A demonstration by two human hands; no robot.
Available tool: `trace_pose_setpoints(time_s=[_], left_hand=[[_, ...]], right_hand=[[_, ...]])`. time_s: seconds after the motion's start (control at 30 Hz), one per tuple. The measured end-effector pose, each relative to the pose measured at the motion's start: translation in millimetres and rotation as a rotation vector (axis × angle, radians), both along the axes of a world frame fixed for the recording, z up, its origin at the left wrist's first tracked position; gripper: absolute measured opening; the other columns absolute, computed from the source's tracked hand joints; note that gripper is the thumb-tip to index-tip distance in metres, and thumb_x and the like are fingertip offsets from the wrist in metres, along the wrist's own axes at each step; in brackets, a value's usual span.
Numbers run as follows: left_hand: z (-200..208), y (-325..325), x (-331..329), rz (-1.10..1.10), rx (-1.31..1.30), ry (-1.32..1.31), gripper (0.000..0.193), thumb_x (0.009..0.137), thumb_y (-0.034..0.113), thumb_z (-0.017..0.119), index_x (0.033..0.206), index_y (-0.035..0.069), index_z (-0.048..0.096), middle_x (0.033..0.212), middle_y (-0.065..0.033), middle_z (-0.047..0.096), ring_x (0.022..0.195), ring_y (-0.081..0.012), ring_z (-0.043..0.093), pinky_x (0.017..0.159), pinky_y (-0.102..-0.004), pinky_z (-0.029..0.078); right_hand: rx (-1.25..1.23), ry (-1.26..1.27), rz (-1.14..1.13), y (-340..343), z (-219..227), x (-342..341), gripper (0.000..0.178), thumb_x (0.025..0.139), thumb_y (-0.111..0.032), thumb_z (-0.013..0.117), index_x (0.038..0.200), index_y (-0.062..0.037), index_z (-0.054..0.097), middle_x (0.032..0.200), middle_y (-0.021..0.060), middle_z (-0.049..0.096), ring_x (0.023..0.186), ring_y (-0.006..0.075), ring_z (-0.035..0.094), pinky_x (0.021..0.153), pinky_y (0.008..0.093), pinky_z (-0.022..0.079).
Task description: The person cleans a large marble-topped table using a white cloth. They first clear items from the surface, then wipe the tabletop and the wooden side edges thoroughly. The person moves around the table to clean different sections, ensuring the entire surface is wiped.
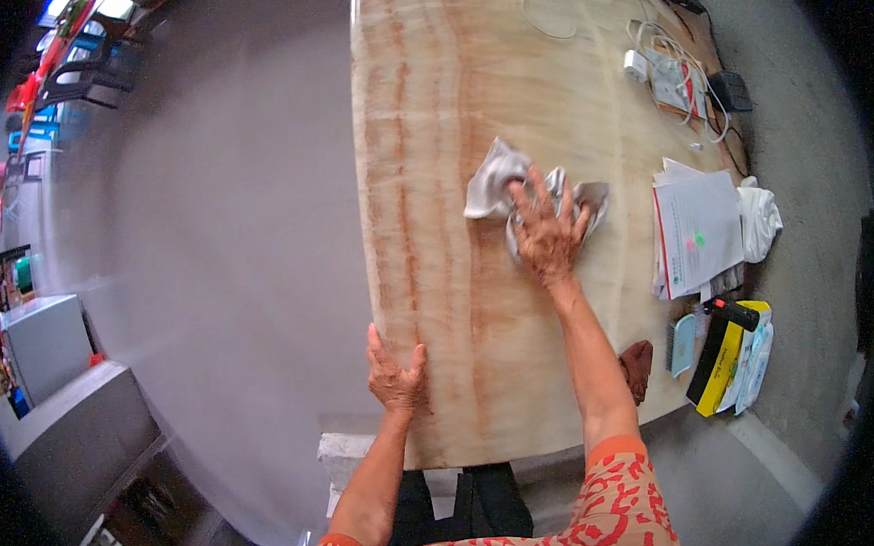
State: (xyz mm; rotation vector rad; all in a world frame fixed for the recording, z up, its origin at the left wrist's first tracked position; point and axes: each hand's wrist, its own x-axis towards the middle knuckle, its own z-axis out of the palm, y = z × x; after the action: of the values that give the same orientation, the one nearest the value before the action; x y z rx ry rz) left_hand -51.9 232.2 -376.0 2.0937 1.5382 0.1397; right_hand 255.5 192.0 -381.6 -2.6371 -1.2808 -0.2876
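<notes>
A light grey-white cloth [498,184], crumpled into folds, lies on the marble-patterned table [433,100]. Pressing down on it, my right hand [551,240] has its fingers spread over the folds and holds the cloth against the tabletop. The hand and cloth are slightly blurred. My left hand [393,375] rests at the table's left edge near its front corner, with the thumb apart from the fingers and nothing held. The tabletop is cream with brown-orange streaks.
Along the table's right side are a stack of papers [698,229], a white bundle [758,222], a light-blue comb [683,345], a yellow-black box [727,365] and a dark brown item [636,369]. White cables [680,65] with a charger lie far right. A grey cabinet [45,346] stands left.
</notes>
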Motion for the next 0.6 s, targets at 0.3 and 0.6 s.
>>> trace_pose_setpoints(time_s=[0.3,0.6], left_hand=[[-2.6,0.1,-1.6,-0.025,0.011,-0.019,0.092,0.074,0.049,0.070,0.146,0.013,0.024,0.120,-0.0180,0.054,0.096,-0.0398,0.060,0.075,-0.0469,0.052],[1.1,1.1,-4.0,-0.011,-0.086,-0.116,0.086,0.082,0.059,0.058,0.145,0.011,0.026,0.119,-0.0212,0.051,0.101,-0.0427,0.056,0.079,-0.0481,0.049]], right_hand=[[-0.067,0.092,0.071,121.8,0.6,-11.3,0.047,0.085,-0.039,0.055,0.131,-0.0321,0.052,0.151,-0.0106,0.030,0.138,0.0384,0.022,0.094,0.0772,0.022],[0.088,0.136,0.249,43.2,2.9,-128.9,0.043,0.074,-0.038,0.067,0.116,-0.0290,0.065,0.144,-0.0108,0.041,0.136,0.0318,0.029,0.094,0.0724,0.026]])
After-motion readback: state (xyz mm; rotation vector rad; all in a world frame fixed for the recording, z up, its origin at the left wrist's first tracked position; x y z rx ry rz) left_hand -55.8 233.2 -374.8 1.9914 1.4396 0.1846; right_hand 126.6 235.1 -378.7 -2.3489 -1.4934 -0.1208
